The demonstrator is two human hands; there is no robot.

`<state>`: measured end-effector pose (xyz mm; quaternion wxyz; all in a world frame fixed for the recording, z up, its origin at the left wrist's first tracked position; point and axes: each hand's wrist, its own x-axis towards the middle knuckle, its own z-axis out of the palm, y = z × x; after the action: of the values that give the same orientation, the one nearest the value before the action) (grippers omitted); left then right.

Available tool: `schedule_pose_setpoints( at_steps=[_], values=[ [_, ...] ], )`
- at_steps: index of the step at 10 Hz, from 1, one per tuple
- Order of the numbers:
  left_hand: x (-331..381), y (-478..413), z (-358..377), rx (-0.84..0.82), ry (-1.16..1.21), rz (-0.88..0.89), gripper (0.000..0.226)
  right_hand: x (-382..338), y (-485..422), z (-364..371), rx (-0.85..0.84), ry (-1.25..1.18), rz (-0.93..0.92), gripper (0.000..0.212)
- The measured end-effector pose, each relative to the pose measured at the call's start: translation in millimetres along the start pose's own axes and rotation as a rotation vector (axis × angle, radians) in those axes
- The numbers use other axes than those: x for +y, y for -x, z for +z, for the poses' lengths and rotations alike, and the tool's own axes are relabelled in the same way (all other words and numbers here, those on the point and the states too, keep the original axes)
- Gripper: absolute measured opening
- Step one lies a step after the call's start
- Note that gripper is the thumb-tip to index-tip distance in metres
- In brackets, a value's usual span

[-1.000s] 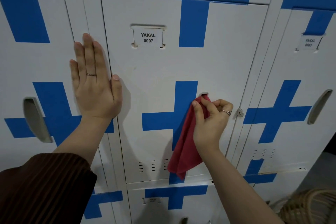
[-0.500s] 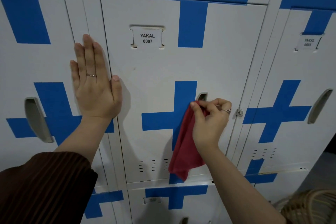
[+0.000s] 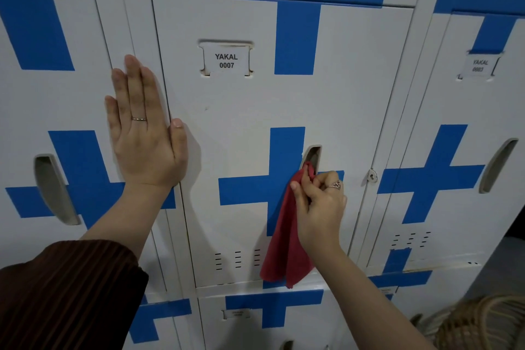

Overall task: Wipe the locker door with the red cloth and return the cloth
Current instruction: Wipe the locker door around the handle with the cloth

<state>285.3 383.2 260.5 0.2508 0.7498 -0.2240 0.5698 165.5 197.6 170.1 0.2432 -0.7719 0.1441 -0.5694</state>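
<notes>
The red cloth (image 3: 287, 239) hangs against the locker door (image 3: 244, 128), its top corner at the handle slot (image 3: 312, 155), pinched in the right hand (image 3: 319, 202). The left hand (image 3: 145, 128) lies flat, fingers together, on the neighbouring white, blue-crossed lockers. A wicker basket (image 3: 480, 324) sits lower right.

Behind the right hand's curled fingers (image 3: 326, 179) the red cloth's (image 3: 287, 236) top and the lower door handle recess (image 3: 312, 155) are hidden, and the neighbouring label (image 3: 480, 65) reads perhaps "YAKAL", digits blurred.
</notes>
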Motion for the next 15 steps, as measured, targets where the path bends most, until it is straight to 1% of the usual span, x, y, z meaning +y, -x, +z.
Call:
schedule_pose_setpoints(
  at_steps=[1, 2, 3, 4, 5, 6, 7, 8, 9, 10, 11, 12, 13, 14, 15],
  values=[
    [0, 0, 0, 0.002, 0.002, 0.002, 0.067, -2, -7, -1, -0.011, -0.047, 0.083, 0.013],
    [0, 0, 0, 0.008, 0.006, 0.009, 0.066, -10, -16, -2, 0.046, -0.196, 0.178, 0.012],
    [0, 1, 0, 0.012, 0.002, 0.013, 0.066, -21, -33, -3, 0.145, -0.333, 0.296, 0.013],
    [0, 1, 0, 0.008, -0.001, 0.009, 0.066, -25, -40, -1, 0.181, -0.384, 0.34, 0.015],
    [0, 1, 0, 0.008, -0.004, 0.009, 0.066, -17, -28, 1, 0.142, -0.303, 0.2, 0.016],
    [0, 1, 0, 0.002, -0.004, 0.01, 0.066, 3, -2, -1, 0.031, -0.065, 0.023, 0.013],
    [0, 0, -1, -0.008, -0.009, 0.004, 0.066, 19, 18, -5, -0.05, 0.075, -0.026, 0.012],
    [1, 1, -2, -0.015, -0.005, 0.007, 0.067, 15, 10, -6, -0.092, 0.007, 0.103, 0.012],
    [0, 1, -2, -0.015, -0.012, 0.008, 0.067, -5, -14, -5, -0.039, -0.171, 0.21, 0.01],
    [0, 1, -1, -0.007, -0.016, 0.01, 0.066, -19, -36, -6, 0.057, -0.289, 0.281, 0.012],
    [0, 0, -1, -0.01, -0.018, 0.009, 0.067, -16, -34, -5, 0.07, -0.222, 0.162, 0.013],
    [-1, 0, -1, -0.009, -0.018, 0.008, 0.066, 1, -8, -2, 0.013, -0.049, 0.013, 0.016],
    [0, 0, -1, -0.009, -0.014, 0.008, 0.066, 15, 11, -3, -0.05, 0.041, 0.011, 0.016],
    [0, 0, -1, -0.014, -0.018, 0.005, 0.066, 7, -1, -4, -0.081, -0.061, 0.119, 0.009],
    [0, 0, -1, -0.019, -0.026, 0.0, 0.067, -14, -31, -6, 0.029, -0.249, 0.251, 0.009]
  ],
)
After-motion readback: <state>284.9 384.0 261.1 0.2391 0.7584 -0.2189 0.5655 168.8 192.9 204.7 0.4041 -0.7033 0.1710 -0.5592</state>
